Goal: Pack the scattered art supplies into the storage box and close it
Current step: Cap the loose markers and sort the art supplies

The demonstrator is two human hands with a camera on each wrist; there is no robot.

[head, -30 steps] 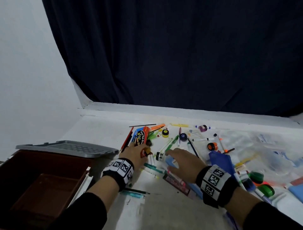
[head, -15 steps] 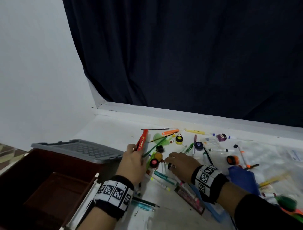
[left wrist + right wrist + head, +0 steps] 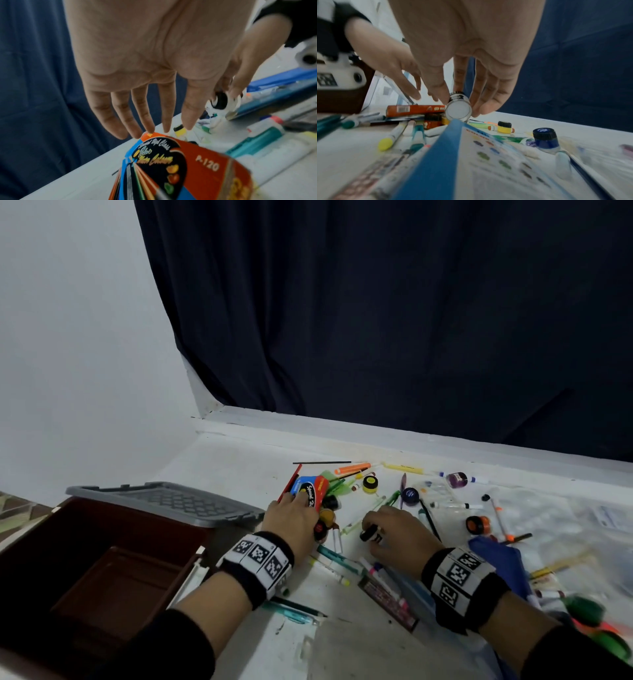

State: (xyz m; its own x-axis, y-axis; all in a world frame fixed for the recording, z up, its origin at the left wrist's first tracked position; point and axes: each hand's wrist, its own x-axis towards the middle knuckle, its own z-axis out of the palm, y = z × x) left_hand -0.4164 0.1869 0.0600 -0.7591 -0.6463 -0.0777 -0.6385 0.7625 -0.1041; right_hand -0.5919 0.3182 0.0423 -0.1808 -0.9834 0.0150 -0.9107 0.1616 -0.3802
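The brown plastic storage box [image 3: 113, 583] at 9 o'clock stood open and looked empty. Spread left hand [image 3: 291, 520] touched the red watercolour box [image 3: 310, 491]; right hand [image 3: 399, 537] pinched a black-capped white paint jar [image 3: 370, 534], supplies littering the white counter [image 3: 222, 467].

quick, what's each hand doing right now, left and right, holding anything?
Left hand: open, straight fingers touching the top of the watercolour box, not gripping it.
Right hand: pinching a small white paint jar with a black cap.
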